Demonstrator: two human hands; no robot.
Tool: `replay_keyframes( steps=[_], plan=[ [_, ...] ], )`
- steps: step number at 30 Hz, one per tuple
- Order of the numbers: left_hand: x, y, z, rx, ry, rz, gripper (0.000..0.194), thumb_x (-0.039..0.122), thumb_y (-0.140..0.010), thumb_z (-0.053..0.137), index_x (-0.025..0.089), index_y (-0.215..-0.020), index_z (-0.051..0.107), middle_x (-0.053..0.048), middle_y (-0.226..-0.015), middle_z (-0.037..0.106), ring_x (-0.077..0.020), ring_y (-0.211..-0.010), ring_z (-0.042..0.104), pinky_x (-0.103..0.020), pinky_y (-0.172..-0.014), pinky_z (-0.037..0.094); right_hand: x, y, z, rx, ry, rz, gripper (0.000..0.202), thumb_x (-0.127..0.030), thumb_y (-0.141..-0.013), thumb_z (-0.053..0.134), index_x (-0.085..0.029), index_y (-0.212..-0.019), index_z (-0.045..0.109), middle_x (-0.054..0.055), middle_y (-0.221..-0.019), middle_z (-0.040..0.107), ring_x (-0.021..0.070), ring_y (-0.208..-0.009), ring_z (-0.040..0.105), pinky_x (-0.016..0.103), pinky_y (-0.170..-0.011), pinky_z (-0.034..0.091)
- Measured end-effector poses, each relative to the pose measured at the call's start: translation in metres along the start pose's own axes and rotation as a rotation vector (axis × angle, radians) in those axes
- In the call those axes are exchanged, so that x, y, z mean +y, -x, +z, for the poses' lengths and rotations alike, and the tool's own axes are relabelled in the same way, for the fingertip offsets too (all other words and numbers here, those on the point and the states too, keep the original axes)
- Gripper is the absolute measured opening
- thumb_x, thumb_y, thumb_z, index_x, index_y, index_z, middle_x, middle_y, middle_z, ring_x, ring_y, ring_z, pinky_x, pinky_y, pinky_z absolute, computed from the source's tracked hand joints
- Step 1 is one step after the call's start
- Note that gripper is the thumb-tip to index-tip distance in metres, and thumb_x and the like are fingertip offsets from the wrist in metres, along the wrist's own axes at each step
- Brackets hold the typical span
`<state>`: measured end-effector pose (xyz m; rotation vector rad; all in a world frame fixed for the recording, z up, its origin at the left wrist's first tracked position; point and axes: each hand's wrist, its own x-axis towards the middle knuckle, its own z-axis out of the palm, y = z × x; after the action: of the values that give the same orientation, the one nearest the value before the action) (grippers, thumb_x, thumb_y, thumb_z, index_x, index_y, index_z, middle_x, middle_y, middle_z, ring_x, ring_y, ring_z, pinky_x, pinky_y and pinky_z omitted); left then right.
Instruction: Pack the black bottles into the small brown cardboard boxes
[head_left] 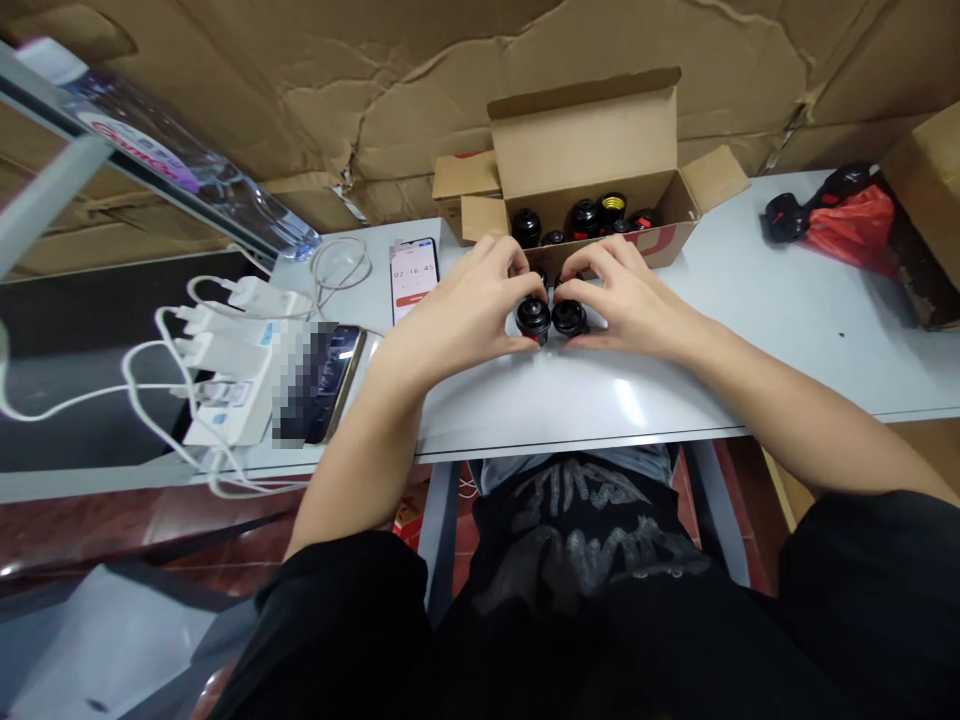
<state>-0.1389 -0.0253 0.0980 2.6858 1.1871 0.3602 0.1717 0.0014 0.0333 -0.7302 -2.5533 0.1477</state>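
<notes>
On the white table, my left hand point(484, 295) is closed around a glossy black lamp holder point(533, 316), thumb at its near side and fingers behind. Close beside it, a second black lamp holder point(569, 318) is held by my right hand point(630, 300), its fingers curled in the same way. The two pieces stand side by side, almost touching. Parts of more black pieces show behind them, mostly hidden by my fingers. Just beyond, an open cardboard box point(589, 150) holds several black lamp holders, one with a gold threaded inside point(613, 203).
Left of my arms lie a phone showing a timer point(412, 270), a second phone point(330, 385) and a white power strip point(240, 370) with tangled cables. A water bottle point(187, 150) leans at far left. A red plastic bag point(855, 225) with black parts lies right, near another carton point(930, 220).
</notes>
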Motion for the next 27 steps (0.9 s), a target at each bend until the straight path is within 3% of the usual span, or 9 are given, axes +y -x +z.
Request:
replay_keyframes(
  steps=[6, 10, 13, 16, 20, 24, 27],
  plan=[
    [0.007, 0.001, 0.011, 0.048, -0.131, 0.005, 0.037, 0.025, -0.097, 0.104, 0.029, -0.129, 0.087, -0.017, -0.16, 0.075, -0.0535, -0.157, 0.069, -0.081, -0.13, 0.067, 0.005, 0.001, -0.004, -0.04, 0.05, 0.082, 0.045, -0.037, -0.115, 0.087, -0.029, -0.157, 0.075, 0.019, -0.171, 0.067, 0.056, -0.157, 0.062, 0.089, -0.131, 0.057],
    [0.001, 0.0, 0.015, 0.08, -0.083, 0.032, 0.035, 0.031, -0.097, 0.103, 0.032, -0.129, 0.087, -0.013, -0.186, 0.066, -0.0573, -0.177, 0.053, -0.092, -0.146, 0.053, 0.008, 0.002, -0.007, -0.064, 0.056, 0.103, 0.045, -0.034, -0.115, 0.087, -0.031, -0.159, 0.076, 0.018, -0.174, 0.066, 0.0568, -0.161, 0.06, 0.089, -0.134, 0.054],
    [-0.011, -0.003, 0.023, 0.092, 0.031, 0.063, 0.037, 0.042, -0.095, 0.105, 0.038, -0.128, 0.089, -0.005, -0.189, 0.064, -0.058, -0.183, 0.044, -0.098, -0.152, 0.044, 0.009, 0.003, -0.008, -0.056, 0.055, 0.118, 0.05, -0.036, -0.112, 0.09, -0.032, -0.16, 0.078, 0.019, -0.174, 0.067, 0.0573, -0.16, 0.06, 0.088, -0.135, 0.052],
    [-0.021, -0.005, 0.027, 0.078, 0.111, 0.068, 0.057, 0.044, -0.085, 0.112, 0.046, -0.136, 0.088, -0.004, -0.188, 0.066, -0.06, -0.181, 0.045, -0.101, -0.15, 0.044, 0.009, 0.001, -0.017, -0.06, -0.019, 0.125, 0.056, -0.058, -0.114, 0.092, -0.033, -0.162, 0.079, 0.019, -0.174, 0.071, 0.0577, -0.159, 0.06, 0.089, -0.136, 0.05],
    [-0.02, -0.004, 0.021, 0.094, 0.093, 0.048, 0.06, 0.04, -0.086, 0.112, 0.036, -0.138, 0.082, -0.014, -0.191, 0.064, -0.0587, -0.178, 0.053, -0.095, -0.15, 0.048, 0.022, -0.004, -0.037, 0.035, -0.171, 0.283, 0.077, -0.102, -0.111, 0.073, -0.039, -0.153, 0.085, 0.016, -0.168, 0.08, 0.058, -0.16, 0.058, 0.091, -0.142, 0.043],
    [-0.015, -0.006, 0.017, 0.082, 0.063, 0.032, 0.059, 0.033, -0.091, 0.112, 0.032, -0.137, 0.075, -0.018, -0.187, 0.065, -0.0533, -0.174, 0.056, -0.088, -0.149, 0.052, 0.054, -0.003, -0.042, 0.252, -0.238, 0.415, 0.079, -0.112, -0.102, 0.07, -0.044, -0.137, 0.09, 0.015, -0.154, 0.087, 0.0584, -0.161, 0.053, 0.09, -0.148, 0.03],
    [-0.014, -0.008, 0.018, 0.086, 0.06, 0.048, 0.06, 0.034, -0.093, 0.113, 0.031, -0.139, 0.075, -0.018, -0.187, 0.065, -0.0513, -0.173, 0.057, -0.084, -0.149, 0.053, 0.065, 0.001, -0.038, 0.237, -0.224, 0.384, 0.078, -0.11, -0.108, 0.062, -0.042, -0.133, 0.091, 0.013, -0.16, 0.088, 0.0573, -0.161, 0.053, 0.09, -0.149, 0.025]
  ],
)
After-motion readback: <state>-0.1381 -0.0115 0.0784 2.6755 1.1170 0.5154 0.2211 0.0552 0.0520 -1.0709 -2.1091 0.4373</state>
